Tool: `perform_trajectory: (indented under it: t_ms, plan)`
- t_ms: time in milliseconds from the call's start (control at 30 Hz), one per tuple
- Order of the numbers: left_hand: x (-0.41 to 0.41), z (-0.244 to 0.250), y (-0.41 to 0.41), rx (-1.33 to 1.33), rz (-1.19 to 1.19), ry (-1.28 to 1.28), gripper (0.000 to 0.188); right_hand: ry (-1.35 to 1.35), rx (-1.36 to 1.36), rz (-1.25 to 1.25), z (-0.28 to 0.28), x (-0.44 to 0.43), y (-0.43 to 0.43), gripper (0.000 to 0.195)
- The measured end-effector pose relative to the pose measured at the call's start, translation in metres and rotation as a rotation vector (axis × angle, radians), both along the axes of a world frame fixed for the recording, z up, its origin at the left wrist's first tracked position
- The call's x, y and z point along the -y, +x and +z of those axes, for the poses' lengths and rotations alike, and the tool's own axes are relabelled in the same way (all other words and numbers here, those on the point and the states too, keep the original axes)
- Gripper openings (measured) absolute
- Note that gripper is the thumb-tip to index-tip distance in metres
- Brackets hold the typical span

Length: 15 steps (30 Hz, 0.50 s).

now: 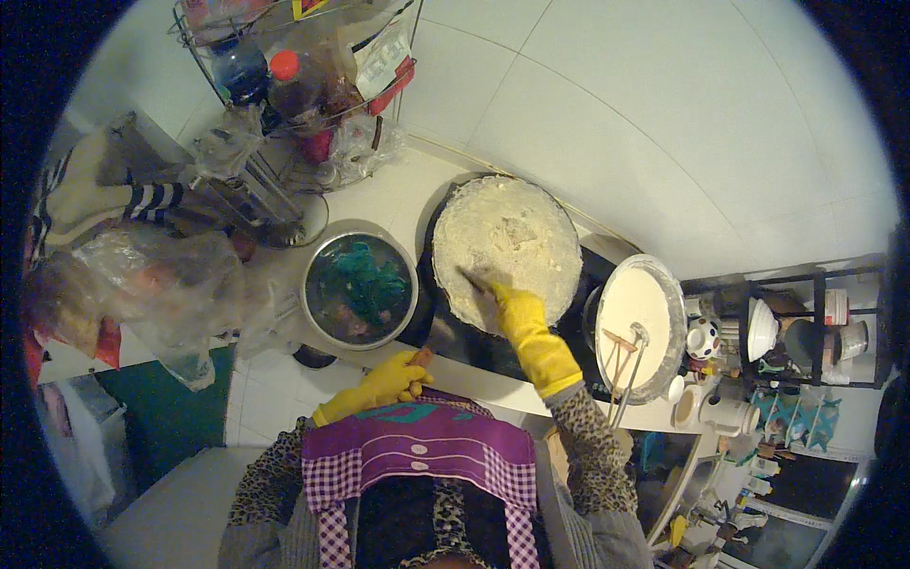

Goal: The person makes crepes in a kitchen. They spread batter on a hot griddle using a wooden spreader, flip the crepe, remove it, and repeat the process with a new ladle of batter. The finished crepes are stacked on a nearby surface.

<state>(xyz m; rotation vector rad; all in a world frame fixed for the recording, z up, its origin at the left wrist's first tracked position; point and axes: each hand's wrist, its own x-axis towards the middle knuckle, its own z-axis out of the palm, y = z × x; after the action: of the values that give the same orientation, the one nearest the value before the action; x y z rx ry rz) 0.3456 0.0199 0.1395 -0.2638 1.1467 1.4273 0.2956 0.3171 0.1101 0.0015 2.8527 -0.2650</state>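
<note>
A large pale crepe [505, 227] covers nearly all of a round black griddle. My right hand [525, 320], in a yellow rubber glove, is over its lower part. A thin dark tool [470, 279], possibly a scraper, projects from those fingers against the surface; its handle is hidden by the glove. My left hand [394, 377], gloved alike, is closed around a small brown object [422, 355] in front of the apron, too little of it showing to name. Near that hand stands a round metal pot [310, 320] holding dark liquid and a green cloth-like bundle [366, 274].
Right of the griddle, a wide basin [675, 334] of creamy batter [633, 313] holds a metal ladle [634, 370] and a wooden T-shaped spreader [620, 343]. Plastic bags [163, 284] crowd the left. A wire rack [298, 114] with bottles stands behind; a tiled wall [604, 142] backs the counter.
</note>
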Motion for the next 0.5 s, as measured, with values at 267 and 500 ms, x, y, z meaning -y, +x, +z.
perform_trajectory:
  t_ms: [267,500]
  plan:
    - [0.012,-0.034,0.009,0.054,0.092,0.088,0.023,-0.002,-0.134,-0.284,0.012,-0.043,0.007,0.033]
    - [0.019,-0.022,0.010,0.061,0.122,0.085,0.026,0.164,-0.214,-0.543,0.006,-0.112,-0.071,0.033]
